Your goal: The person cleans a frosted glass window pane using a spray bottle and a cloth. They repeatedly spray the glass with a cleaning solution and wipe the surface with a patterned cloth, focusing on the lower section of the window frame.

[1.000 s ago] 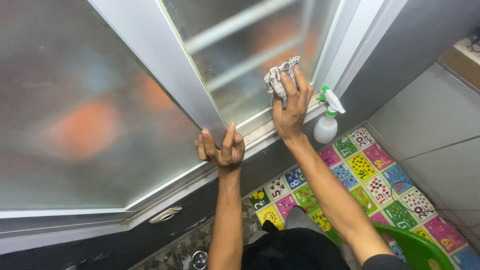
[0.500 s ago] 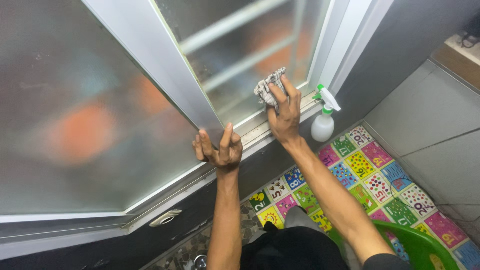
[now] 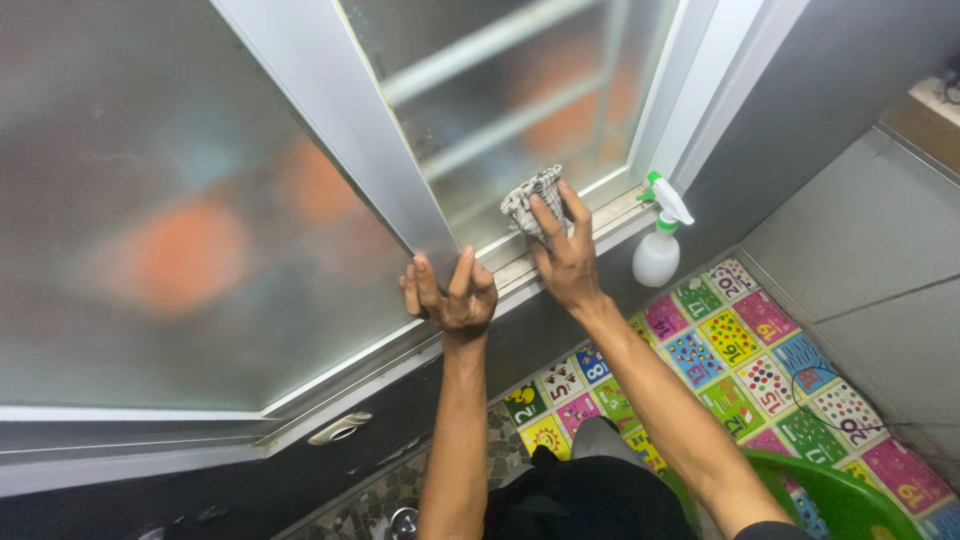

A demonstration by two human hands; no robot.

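My right hand (image 3: 562,255) presses a crumpled checked cloth (image 3: 527,200) against the frosted glass pane (image 3: 520,100) of a sliding window, low down near the sill. My left hand (image 3: 450,295) grips the bottom corner of the white window frame (image 3: 330,120), fingers hooked over its edge. A white spray bottle (image 3: 658,245) with a green and white trigger stands on the sill just right of my right hand.
A colourful number-tile mat (image 3: 740,350) covers the floor below the window. A green plastic basin (image 3: 830,495) sits at the lower right. Grey wall tiles (image 3: 870,240) are on the right, and a metal handle (image 3: 340,428) is under the sill at left.
My right hand has slid the cloth down and to the left along the glass, closer to the sill and to my left hand. My left hand keeps its grip on the frame.
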